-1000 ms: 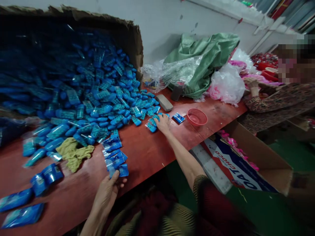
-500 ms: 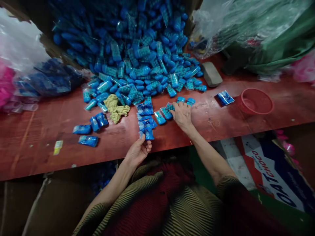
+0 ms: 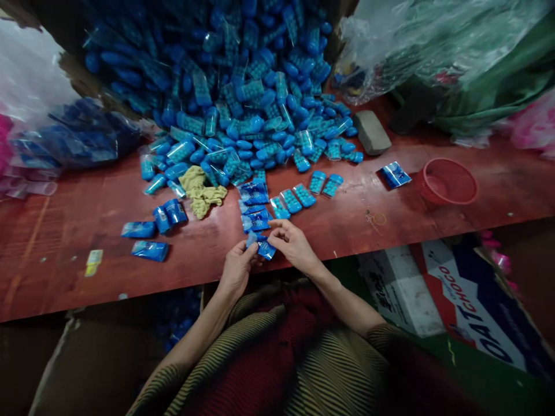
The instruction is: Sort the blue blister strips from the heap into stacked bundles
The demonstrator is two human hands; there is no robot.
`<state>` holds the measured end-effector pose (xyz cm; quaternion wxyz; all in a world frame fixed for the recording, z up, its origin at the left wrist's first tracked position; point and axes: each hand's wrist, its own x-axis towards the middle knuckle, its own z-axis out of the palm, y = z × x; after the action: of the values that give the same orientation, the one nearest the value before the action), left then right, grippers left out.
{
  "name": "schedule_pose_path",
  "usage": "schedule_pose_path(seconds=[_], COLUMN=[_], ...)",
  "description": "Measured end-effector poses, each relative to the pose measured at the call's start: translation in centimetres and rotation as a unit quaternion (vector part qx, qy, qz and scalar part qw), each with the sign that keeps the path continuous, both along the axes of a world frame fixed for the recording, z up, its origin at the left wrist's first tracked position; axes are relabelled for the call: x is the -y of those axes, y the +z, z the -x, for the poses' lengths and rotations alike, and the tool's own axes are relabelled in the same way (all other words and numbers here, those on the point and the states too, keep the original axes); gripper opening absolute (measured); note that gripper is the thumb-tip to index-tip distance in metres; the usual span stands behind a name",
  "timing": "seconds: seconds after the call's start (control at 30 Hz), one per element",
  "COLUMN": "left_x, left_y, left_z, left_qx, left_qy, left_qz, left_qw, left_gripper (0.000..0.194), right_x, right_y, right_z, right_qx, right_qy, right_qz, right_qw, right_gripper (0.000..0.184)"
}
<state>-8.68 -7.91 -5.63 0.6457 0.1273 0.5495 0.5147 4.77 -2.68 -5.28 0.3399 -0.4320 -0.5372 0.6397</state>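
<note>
Near the table's front edge, my left hand (image 3: pixel 236 267) pinches one end of a small blue printed wrapper (image 3: pixel 266 250). The thumb and fingers of my right hand (image 3: pixel 295 244) close on its other side. Just beyond lies an overlapping row of blue printed wrappers (image 3: pixel 254 196). To its right rest several small clear containers of turquoise balls with blue ends, such as this container (image 3: pixel 291 200); another container (image 3: pixel 333 185) lies farther right. Left of my hands are several filled blue wrapped packs (image 3: pixel 150 251).
A large heap of the blue containers (image 3: pixel 260 124) spills from a carton at the back. A yellowish cloth (image 3: pixel 200 192), a grey block (image 3: pixel 372 133), a red basket (image 3: pixel 449 196) and a flat blue packet (image 3: pixel 394 174) lie on the red table (image 3: pixel 347 231). Plastic bags stand at both sides.
My right hand has left the clear containers and come down left to the wrapper at my left hand. That wrapper is now drawn slightly toward me, apart from the row.
</note>
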Motion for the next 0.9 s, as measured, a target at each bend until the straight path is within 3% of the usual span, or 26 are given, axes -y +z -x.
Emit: schedule_pose_path(seconds=[0.1, 0.23, 0.33, 0.37, 0.43, 0.5, 0.57, 0.8, 0.9], left_x=[-0.1, -0.1, 0.1, 0.1, 0.1, 0.1, 0.0, -0.4, -0.6], left_y=[0.0, -0.2, -0.3, -0.2, 0.0, 0.3, 0.7, 1.0, 1.1], left_z=[0.4, 0.8, 0.8, 0.7, 0.6, 0.4, 0.3, 0.6, 0.7], left_qx=[0.004, 0.075, 0.122, 0.135, 0.160, 0.180, 0.198, 0.242, 0.247], left_qy=[0.023, -0.020, -0.022, -0.010, 0.015, 0.037, 0.056, 0.096, 0.108], left_qz=[0.000, 0.025, 0.041, 0.042, 0.054, 0.083, 0.110, 0.132, 0.135], left_qw=[1.000, 0.997, 0.991, 0.990, 0.985, 0.979, 0.972, 0.956, 0.954], left_gripper=[0.033, 0.034, 0.027, 0.024, 0.021, 0.021, 0.021, 0.021, 0.021], right_x=[0.1, 0.2, -0.7, -1.4, -2.9, -4.5, -5.7, -6.8, -5.6], right_y=[-0.5, -0.2, 0.4, 0.6, 0.9, 0.8, 0.6, -0.4, 0.5], right_z=[0.3, -0.1, -0.9, -1.3, -1.8, -2.0, -2.0, -3.4, -4.6], right_qx=[0.010, 0.021, 0.126, 0.195, 0.369, 0.497, 0.537, 0.450, 0.311], right_qy=[-0.035, -0.022, -0.010, -0.018, -0.034, -0.020, -0.003, -0.014, 0.028], right_qz=[-0.023, -0.045, -0.150, -0.198, -0.265, -0.266, -0.247, -0.234, -0.174], right_qw=[0.999, 0.999, 0.981, 0.961, 0.890, 0.825, 0.806, 0.862, 0.934], right_gripper=[0.032, 0.027, 0.027, 0.027, 0.030, 0.029, 0.027, 0.033, 0.031])
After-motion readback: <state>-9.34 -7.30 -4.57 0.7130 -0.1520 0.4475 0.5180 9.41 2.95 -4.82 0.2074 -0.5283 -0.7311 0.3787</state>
